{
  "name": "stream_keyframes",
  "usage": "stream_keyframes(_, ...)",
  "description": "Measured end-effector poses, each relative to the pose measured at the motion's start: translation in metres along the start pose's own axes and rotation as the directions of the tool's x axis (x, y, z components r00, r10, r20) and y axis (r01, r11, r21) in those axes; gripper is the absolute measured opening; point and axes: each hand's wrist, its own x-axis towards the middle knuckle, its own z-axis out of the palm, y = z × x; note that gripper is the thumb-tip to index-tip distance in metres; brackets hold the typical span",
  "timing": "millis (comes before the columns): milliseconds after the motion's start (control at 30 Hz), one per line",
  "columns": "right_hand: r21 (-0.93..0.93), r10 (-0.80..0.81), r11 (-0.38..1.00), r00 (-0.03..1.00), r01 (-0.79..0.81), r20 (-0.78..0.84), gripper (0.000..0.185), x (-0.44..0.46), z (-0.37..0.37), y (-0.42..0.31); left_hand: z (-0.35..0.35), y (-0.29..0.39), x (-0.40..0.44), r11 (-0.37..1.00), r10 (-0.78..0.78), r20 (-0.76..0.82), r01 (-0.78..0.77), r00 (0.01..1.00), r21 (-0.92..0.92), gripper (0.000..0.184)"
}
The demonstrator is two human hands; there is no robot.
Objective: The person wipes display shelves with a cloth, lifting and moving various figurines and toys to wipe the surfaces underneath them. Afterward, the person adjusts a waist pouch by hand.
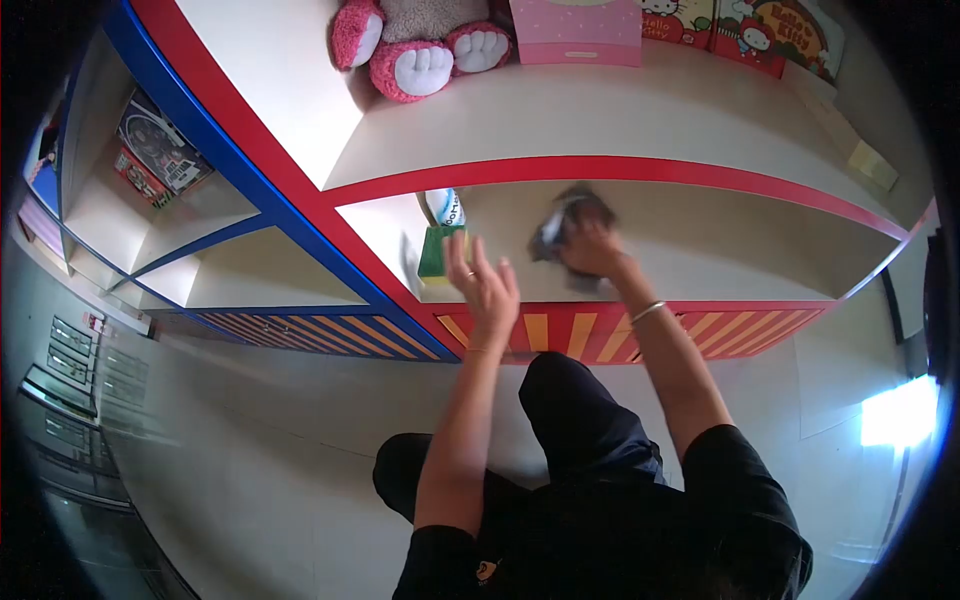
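In the head view, the right hand (592,246) is pressing a dark cloth (549,236) onto the middle of the lower shelf (720,240); its grip is closing on the bunched fabric, though blur is hiding the exact finger curl. The left hand (487,292) is hanging near the shelf's left end, its grip spreading loosely and apparently carrying nothing.

The cloth work is seeming under way rather than finished: the cloth is lying mid-shelf, and nothing is showing which stretches are already done. What is probably remaining is the left corner, where a green-and-yellow sponge (432,253) and a white-and-blue bottle (446,207) are covering the board and standing in the way.

Above, a red edge (600,166) is limiting reach from the top. The upper shelf (600,112) is carrying a plush toy (420,70), a pink box (578,36) and picture books (765,35). Below, striped doors (590,338) are fronting the unit, near the person's knee (560,400).
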Motion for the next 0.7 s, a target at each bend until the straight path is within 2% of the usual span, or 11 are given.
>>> stream_keyframes(33, 0.113, 0.107, 0.985, 0.971, -0.133, 0.212, 0.053, 0.020, -0.032, -0.033, 0.004, 0.013, 0.003, 0.992, -0.017, 0.035, 0.021, 0.999, -0.126, 0.051)
stream_keyframes(67, 0.198, 0.089, 0.969, 0.959, -0.146, 0.271, 0.060, 0.028, -0.032, -0.051, 0.009, 0.023, 0.007, 0.968, -0.030, 0.072, 0.047, 0.997, -0.248, 0.050)
stream_keyframes(133, 0.287, -0.138, 0.954, 0.976, 0.085, 0.169, 0.059, 0.024, -0.029, -0.059, 0.011, 0.035, 0.018, 0.922, 0.027, 0.167, 0.040, 0.986, -0.385, 0.048)
stream_keyframes(167, 0.287, -0.137, 0.954, 0.976, 0.085, 0.169, 0.059, 0.024, -0.040, -0.060, 0.016, 0.032, 0.014, 0.922, 0.028, 0.167, 0.039, 0.986, -0.385, 0.048)
stream_keyframes(233, 0.497, -0.304, 0.846, 0.941, 0.195, 0.149, 0.053, 0.021, -0.066, -0.061, 0.027, 0.026, 0.008, 0.818, -0.092, 0.561, 0.384, 0.822, -0.428, 0.044)
stream_keyframes(267, 0.418, -0.333, 0.871, 0.936, 0.259, 0.113, 0.048, 0.015, -0.069, -0.063, 0.027, 0.028, 0.009, 0.818, -0.087, 0.561, 0.381, 0.823, -0.432, 0.044)
stream_keyframes(333, 0.334, -0.354, 0.890, 0.932, 0.310, 0.080, 0.043, 0.004, -0.080, -0.065, 0.022, 0.031, 0.004, 0.902, -0.022, 0.586, 0.269, 0.810, -0.339, 0.042)
stream_keyframes(433, 0.396, -0.370, 0.885, 0.887, 0.246, 0.276, 0.036, -0.013, -0.105, -0.061, 0.013, 0.031, -0.008, 0.959, 0.045, 0.622, 0.140, 0.781, -0.245, 0.040)
stream_keyframes(567, 0.448, -0.195, 0.874, 0.980, 0.188, -0.030, 0.034, -0.039, -0.131, -0.042, 0.008, 0.020, -0.015, 0.972, 0.219, 0.510, -0.141, 0.832, -0.186, 0.039)
stream_keyframes(633, 0.447, -0.120, 0.888, 0.993, 0.104, 0.008, 0.035, -0.065, -0.130, -0.018, 0.009, 0.019, -0.015, 0.972, 0.223, 0.488, -0.153, 0.844, -0.180, 0.039)
stream_keyframes(700, 0.391, 0.068, 0.912, 0.986, -0.124, 0.154, 0.033, -0.094, -0.136, 0.024, 0.009, 0.019, -0.019, 0.975, 0.215, 0.451, -0.165, 0.866, -0.148, 0.038)
